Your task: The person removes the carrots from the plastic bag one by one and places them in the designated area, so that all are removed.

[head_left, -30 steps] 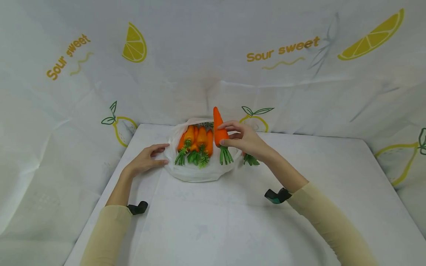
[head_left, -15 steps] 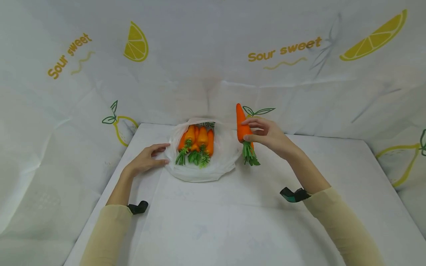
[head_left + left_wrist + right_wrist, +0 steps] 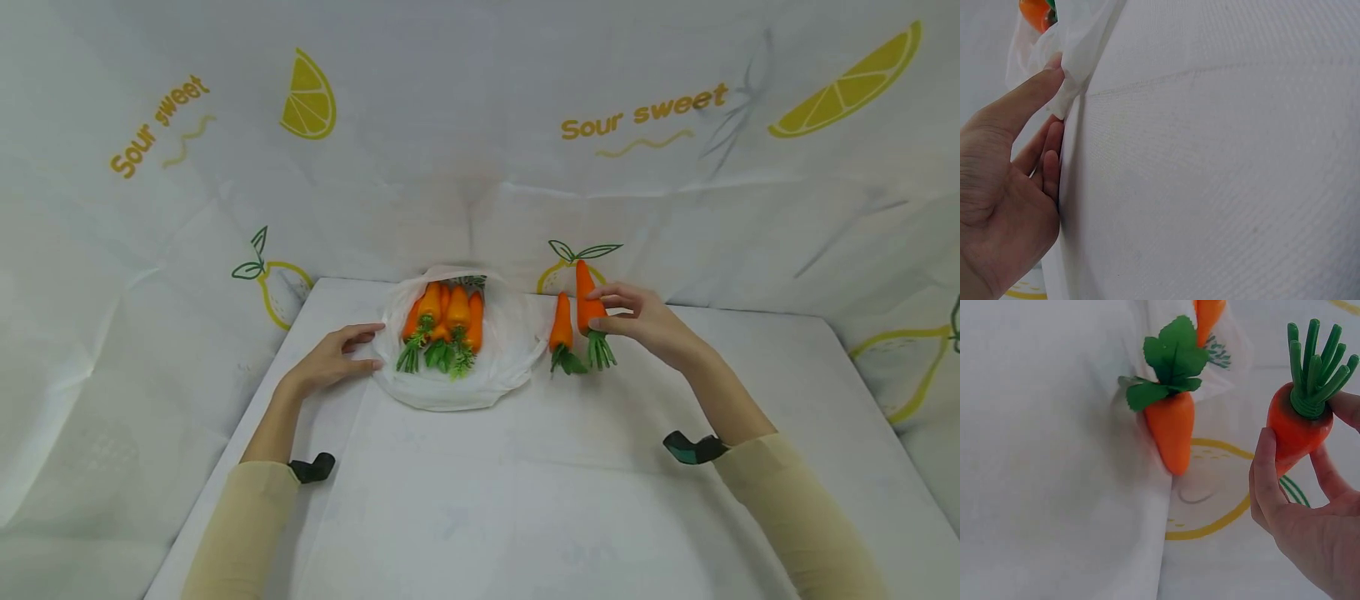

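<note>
**Artificial carrot carried clear of the plastic bag**

Head view: the right hand grips the artificial carrot between thumb and fingers, its tip toward the backdrop cloth and its green stalks toward the person. A second ago it was over the right part of the plastic bag; half a second ago it overlapped the loose carrot. Now it is past that one, just to its right, with a narrow gap between, so the loose carrot shows whole on the white table beside the bag. The left hand has stayed at the bag's left edge, and the bagged carrots look unchanged, piled in the open mouth. I judge this as one more carrot shifted to the loose side, but with the grip not released, that transfer is unfinished.

Left wrist view: thumb and bent fingers hold the edge of the bag between them; how firmly, I cannot tell. A bit of orange shows inside the bag at the top.

Right wrist view: fingers and thumb press opposite sides of the carrot's thick end, near the stalks. The loose carrot, with broad leaves, lies apart from it. Whether the held tip touches anything is hidden.
</note>
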### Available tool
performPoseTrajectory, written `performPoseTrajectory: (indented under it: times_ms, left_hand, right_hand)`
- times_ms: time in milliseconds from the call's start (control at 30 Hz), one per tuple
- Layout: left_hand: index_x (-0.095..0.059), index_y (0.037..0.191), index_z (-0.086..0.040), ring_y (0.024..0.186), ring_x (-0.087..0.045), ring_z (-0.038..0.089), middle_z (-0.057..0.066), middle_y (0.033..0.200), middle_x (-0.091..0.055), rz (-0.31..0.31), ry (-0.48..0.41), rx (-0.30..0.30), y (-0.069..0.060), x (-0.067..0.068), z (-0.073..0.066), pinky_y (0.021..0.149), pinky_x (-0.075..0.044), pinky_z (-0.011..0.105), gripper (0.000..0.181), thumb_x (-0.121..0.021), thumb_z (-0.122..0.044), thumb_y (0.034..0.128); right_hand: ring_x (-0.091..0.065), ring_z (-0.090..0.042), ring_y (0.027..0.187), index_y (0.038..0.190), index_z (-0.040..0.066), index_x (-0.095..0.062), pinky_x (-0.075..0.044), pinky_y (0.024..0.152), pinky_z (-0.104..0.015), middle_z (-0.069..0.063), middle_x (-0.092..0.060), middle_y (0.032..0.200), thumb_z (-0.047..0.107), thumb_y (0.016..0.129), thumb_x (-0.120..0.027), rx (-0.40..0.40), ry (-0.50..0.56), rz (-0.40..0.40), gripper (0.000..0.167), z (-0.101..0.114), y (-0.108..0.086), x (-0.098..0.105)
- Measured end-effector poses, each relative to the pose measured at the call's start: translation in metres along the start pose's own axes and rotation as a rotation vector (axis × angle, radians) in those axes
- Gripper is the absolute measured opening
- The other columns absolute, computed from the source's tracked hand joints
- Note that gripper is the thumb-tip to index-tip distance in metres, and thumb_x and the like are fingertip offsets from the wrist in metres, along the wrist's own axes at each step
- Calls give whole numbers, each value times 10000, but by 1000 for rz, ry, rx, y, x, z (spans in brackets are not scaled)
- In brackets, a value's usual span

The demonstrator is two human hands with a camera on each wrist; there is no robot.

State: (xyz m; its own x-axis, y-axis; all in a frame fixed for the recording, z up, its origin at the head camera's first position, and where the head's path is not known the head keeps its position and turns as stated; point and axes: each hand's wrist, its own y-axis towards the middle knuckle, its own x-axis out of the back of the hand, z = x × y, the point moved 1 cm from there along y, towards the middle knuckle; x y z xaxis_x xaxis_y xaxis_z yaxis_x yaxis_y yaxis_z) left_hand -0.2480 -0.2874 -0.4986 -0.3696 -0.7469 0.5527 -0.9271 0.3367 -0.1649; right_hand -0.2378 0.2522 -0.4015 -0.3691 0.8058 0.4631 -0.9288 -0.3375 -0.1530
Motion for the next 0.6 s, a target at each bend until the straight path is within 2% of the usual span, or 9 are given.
performPoseTrajectory:
  times_ms: [133,367,600]
  left_hand:
    - [-517,1624,-189,1576,-420,396,178,1691,-454,-1,-1,3,-1,0,-1,1341,-288,624,747,-848,-317,966]
    - [-518,1623,-190,1577,-415,395,182,1689,-452,-1,-1,8,-1,0,0,1343,-283,622,748,-848,-325,965]
    - [-514,1626,-207,1575,-420,385,166,1689,-454,-4,11,10,1,-1,0,1343,-293,612,752,-849,-335,964]
  right_hand:
    - [-468,-454,1494,1481,108,-586,-430,1232,-682,-206,-504,1611,322,1047,-732,-38,-2,8,506,-15,0,3]
    - [-445,-470,1502,1486,68,-584,-463,1217,-682,-236,-493,1624,295,1051,-728,-60,-10,34,511,-35,6,0]
    - [-431,-454,1521,1506,71,-564,-507,1202,-621,-237,-462,1650,291,1050,-726,-90,-9,56,531,-50,16,-3]
